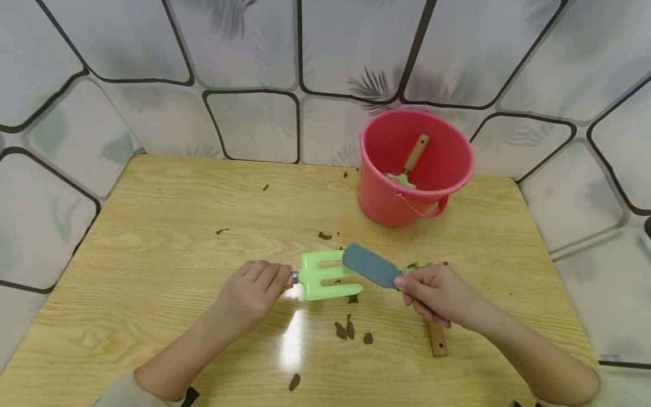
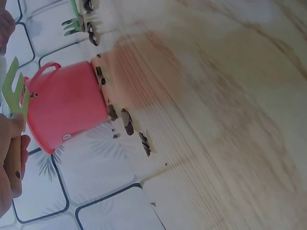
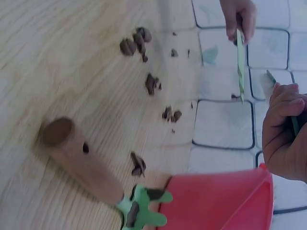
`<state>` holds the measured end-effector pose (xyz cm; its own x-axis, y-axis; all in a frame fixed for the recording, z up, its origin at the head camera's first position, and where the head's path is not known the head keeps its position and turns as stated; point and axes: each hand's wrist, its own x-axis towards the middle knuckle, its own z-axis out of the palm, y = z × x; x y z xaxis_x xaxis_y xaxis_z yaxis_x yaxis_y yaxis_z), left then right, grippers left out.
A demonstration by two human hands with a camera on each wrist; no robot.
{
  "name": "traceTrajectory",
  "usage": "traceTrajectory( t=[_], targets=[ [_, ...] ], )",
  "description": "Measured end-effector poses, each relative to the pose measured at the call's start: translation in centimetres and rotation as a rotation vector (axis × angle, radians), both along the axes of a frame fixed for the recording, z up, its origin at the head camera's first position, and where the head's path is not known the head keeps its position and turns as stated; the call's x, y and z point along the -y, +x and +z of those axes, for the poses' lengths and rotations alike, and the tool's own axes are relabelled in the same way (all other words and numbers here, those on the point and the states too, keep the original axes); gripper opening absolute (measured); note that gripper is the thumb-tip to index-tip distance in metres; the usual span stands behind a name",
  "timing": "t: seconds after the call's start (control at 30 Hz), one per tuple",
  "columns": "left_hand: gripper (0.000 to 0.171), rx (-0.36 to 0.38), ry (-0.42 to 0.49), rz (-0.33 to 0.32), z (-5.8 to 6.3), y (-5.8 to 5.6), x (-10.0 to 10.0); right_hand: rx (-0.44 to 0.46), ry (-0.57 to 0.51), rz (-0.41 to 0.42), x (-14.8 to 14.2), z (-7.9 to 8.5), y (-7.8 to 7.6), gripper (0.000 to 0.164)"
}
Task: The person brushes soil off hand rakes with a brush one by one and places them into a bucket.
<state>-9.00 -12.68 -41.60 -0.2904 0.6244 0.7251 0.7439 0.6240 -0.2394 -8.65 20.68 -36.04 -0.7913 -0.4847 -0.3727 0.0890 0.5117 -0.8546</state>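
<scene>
Left hand [image 1: 256,288]: I wrap it round the wooden handle of a light green fork [image 1: 311,277], up above the yellow wooden table [image 1: 152,237].
Right hand [image 1: 434,297]: I pinch a flat grey-blue strip [image 1: 371,264] with a round end; my fingers hide the rest, so I can't tell if it has a handle.
Gap: from my head, the strip covers a prong; the right wrist view shows space between.
Wooden-handled green tool [image 3: 86,163]: lies on the table, partly hidden by my right hand; the right wrist view cuts off its prongs.
Pink-red plastic bucket [image 1: 383,198]: stands at the back; only the head view shows a smaller-looking green tool [image 1: 417,152] inside.
</scene>
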Motion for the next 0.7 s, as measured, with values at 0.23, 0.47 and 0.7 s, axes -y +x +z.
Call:
traceTrajectory(
  t=[0.23, 0.47, 0.7],
  targets=[
    [0.03, 0.01, -0.002, 0.005, -0.2, 0.0, -0.6, 0.065, -0.106, 0.12, 2.5, -0.4, 1.4, 0.04],
    [0.029, 0.004, 0.009, -0.014, -0.1, 0.2, -1.0, 0.124, -0.098, 0.158, 3.8, -1.0, 2.1, 0.04],
    [0.024, -0.009, 0.034, -0.086, 0.2, 0.6, -1.3, 0.18, -0.111, 0.134, 3.2, -1.5, 1.1, 0.044]
  ],
)
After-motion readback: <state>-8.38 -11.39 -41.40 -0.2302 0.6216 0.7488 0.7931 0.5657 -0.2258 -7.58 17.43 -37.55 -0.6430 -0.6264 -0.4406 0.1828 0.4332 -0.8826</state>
